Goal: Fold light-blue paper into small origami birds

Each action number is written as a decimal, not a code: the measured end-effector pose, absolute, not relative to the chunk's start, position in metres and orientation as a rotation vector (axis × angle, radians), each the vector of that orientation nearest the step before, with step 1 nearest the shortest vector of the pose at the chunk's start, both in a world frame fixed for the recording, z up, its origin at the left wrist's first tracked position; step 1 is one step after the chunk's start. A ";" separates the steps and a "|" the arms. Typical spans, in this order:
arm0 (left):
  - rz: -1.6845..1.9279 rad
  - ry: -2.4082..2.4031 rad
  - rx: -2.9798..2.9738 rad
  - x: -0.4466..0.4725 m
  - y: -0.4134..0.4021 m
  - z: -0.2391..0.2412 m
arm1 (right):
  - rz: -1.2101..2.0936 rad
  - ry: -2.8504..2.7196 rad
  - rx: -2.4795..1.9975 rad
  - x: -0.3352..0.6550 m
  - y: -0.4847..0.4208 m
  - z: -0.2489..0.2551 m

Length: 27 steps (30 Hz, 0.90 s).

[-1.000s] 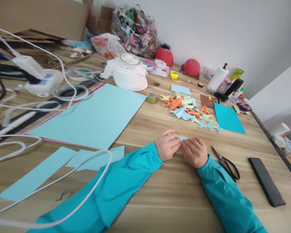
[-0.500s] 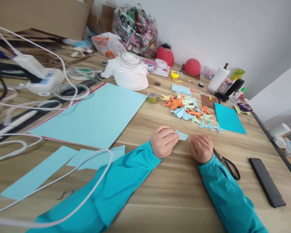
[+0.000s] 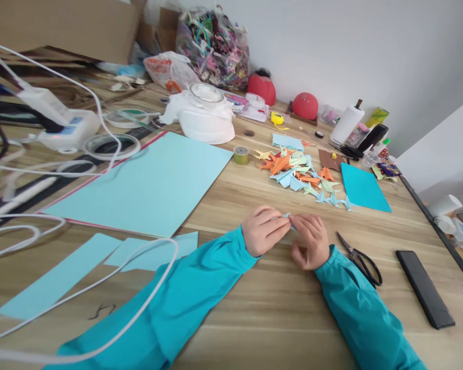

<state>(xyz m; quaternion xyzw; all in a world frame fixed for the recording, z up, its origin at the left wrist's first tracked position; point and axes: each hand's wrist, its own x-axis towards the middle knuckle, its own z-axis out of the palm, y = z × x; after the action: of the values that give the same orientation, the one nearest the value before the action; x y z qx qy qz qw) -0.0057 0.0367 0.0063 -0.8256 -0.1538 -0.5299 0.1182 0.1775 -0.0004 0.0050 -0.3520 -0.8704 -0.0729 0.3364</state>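
Observation:
A small folded piece of light blue paper (image 3: 286, 215) shows between my two hands, mostly covered by fingers. My left hand (image 3: 265, 230) is closed on its left part. Coming from the right, my right hand (image 3: 310, 240) has its fingertips pinched on the paper's other end, and its thumb is partly hidden. Black-handled scissors (image 3: 364, 264) lie just right of my right wrist. Beyond my hands is a pile of folded paper cranes (image 3: 293, 169) in orange, light blue, pale green and yellow.
A large light blue sheet (image 3: 146, 185) and cut paper strips (image 3: 61, 275) lie on the left. A white cable (image 3: 170, 267) loops over my left sleeve. At right are a black phone (image 3: 424, 289) and a turquoise paper sheet (image 3: 364, 187). A green spool (image 3: 241, 155) stands near the pile.
My right hand has moved left to meet my left hand and now touches the folded paper. The paper is more covered than before, and the scissors' blades show more.

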 end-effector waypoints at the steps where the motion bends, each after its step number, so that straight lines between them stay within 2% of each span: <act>1: -1.554 -0.447 -2.421 -0.006 0.037 0.006 | -0.189 -2.256 -0.933 0.177 -0.001 0.005; 7: -1.504 -0.259 -2.465 0.003 0.031 -0.006 | -0.271 -2.176 -0.887 0.184 0.005 -0.006; 21: -1.446 -0.314 -2.551 0.002 0.021 -0.005 | -0.214 -2.128 -0.969 0.191 0.011 -0.002; 27: -1.595 -0.288 -2.461 0.001 0.027 -0.004 | -0.155 -2.035 -1.029 0.195 0.013 -0.012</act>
<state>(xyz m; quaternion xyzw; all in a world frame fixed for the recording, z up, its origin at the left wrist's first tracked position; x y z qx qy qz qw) 0.0011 0.0272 -0.0038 -0.8312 -0.0971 -0.5387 0.0971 0.1954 0.0131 -0.0116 -0.4095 -0.8100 -0.0616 0.4152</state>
